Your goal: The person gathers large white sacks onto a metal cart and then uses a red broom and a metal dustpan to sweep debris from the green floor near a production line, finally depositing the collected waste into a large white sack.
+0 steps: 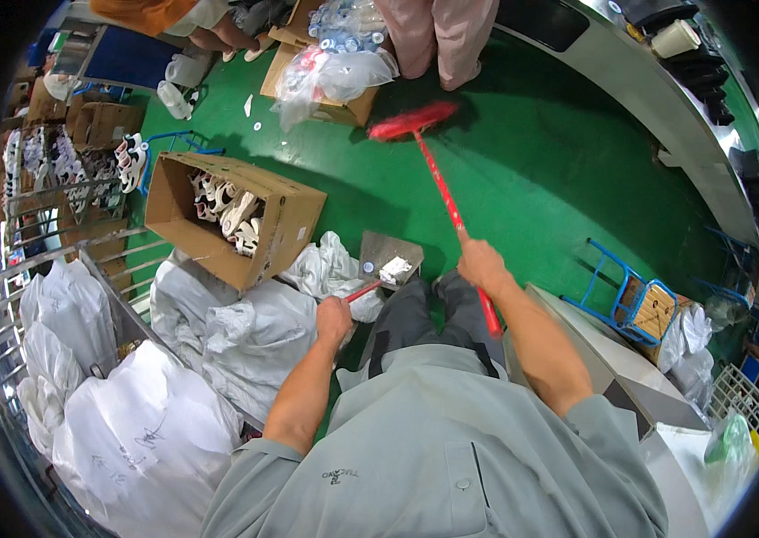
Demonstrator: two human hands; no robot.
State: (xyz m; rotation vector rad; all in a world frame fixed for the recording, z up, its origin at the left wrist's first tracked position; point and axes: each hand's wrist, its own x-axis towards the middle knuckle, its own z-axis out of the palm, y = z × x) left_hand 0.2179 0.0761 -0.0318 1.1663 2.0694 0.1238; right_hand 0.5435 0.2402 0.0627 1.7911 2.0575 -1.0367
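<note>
My right hand (482, 264) is wrapped round the red handle of a broom (438, 179). Its bristly red head, slightly blurred, is stretched out over the green floor (541, 152) ahead of me. Lower and to the left, my left hand (334, 318) is closed on the red handle of a dustpan (379, 247). The grey pan is just in front of my legs, with some crumpled white scraps (395, 270) in it. White sacks (258, 341) lie right beside my left hand.
An open cardboard box of shoes (294, 211) is on the left. Ahead, another carton (353, 108) holds bottles and plastic bags, with people standing near it. A blue-framed stool (644, 309) is at the right. Small scraps (248, 106) lie on the floor.
</note>
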